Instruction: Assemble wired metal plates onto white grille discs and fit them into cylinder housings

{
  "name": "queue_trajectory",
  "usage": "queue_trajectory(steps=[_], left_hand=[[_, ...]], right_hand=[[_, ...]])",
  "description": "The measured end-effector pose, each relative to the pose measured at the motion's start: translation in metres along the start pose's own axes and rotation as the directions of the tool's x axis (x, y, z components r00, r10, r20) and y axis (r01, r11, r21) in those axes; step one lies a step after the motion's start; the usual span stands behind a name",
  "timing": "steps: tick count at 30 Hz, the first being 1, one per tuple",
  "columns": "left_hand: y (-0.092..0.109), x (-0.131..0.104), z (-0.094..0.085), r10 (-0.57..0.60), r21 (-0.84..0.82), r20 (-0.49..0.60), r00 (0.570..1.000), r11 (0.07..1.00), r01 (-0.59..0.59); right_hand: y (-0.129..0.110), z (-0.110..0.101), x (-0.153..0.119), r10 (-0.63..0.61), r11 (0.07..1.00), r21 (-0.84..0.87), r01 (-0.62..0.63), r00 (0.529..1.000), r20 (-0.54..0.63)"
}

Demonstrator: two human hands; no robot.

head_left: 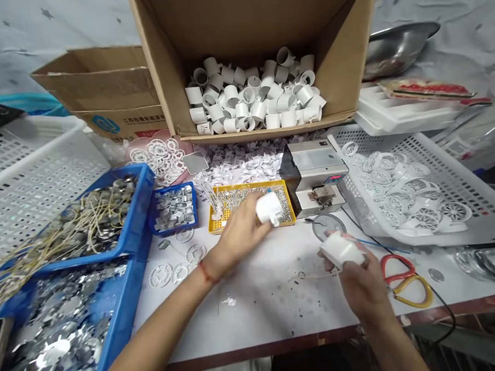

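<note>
My left hand (243, 224) is closed around a white plastic cup-shaped housing (268, 207), held above the front of a yellow tray (251, 186) of small metal parts. A second white cup-shaped housing (341, 250) sits in my right hand (364, 281), tilted over the table, with thin wires trailing from it to the left. Several flat white rings (160, 275) lie on the tabletop left of my left wrist. Beside my right hand are pliers (411, 282) with one red and one yellow handle.
A large cardboard box (265, 134) of white housings stands at the back. On the left are blue bins (129, 300) of metal discs and wired motors. A metal machine (312, 155) stands before a white basket (401, 234) of fan-like parts. Small blue tray (194, 201) holds metal pieces.
</note>
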State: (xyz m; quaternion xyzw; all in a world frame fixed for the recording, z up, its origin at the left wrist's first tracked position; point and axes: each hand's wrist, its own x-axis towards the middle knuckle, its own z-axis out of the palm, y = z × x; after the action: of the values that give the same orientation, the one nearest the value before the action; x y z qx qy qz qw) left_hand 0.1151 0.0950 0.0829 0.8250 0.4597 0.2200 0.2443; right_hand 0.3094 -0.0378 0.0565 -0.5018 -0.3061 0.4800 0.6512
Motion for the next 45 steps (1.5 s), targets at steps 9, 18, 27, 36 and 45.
queue_trajectory(steps=[9, 18, 27, 36, 45], left_hand=[[0.002, -0.138, 0.004, -0.363, -0.602, -0.037, 0.931, 0.752, 0.269], [0.012, -0.147, 0.023, -0.080, -0.348, -0.415, 0.906, 0.934, -0.077], [0.000, -0.153, -0.002, -0.050, -0.385, -0.162, 0.986, 0.923, -0.017], [0.001, -0.146, -0.007, 0.050, -0.452, -0.044, 0.998, 0.890, -0.064], [-0.005, -0.149, 0.005, -0.187, -0.694, -0.046, 0.981, 0.712, 0.103]], right_hand=[[-0.012, 0.093, -0.009, 0.170, 0.944, 0.245, -0.222, 0.961, 0.216], [0.011, 0.124, -0.030, 0.300, 0.901, 0.251, -0.355, 0.925, 0.231], [-0.032, 0.060, -0.003, 0.030, 0.960, -0.274, 0.062, 0.946, 0.321], [-0.051, 0.083, 0.004, 0.040, 0.585, -0.706, 0.399, 0.855, 0.517], [-0.058, 0.094, 0.001, -0.048, 0.488, -0.631, 0.603, 0.740, 0.671]])
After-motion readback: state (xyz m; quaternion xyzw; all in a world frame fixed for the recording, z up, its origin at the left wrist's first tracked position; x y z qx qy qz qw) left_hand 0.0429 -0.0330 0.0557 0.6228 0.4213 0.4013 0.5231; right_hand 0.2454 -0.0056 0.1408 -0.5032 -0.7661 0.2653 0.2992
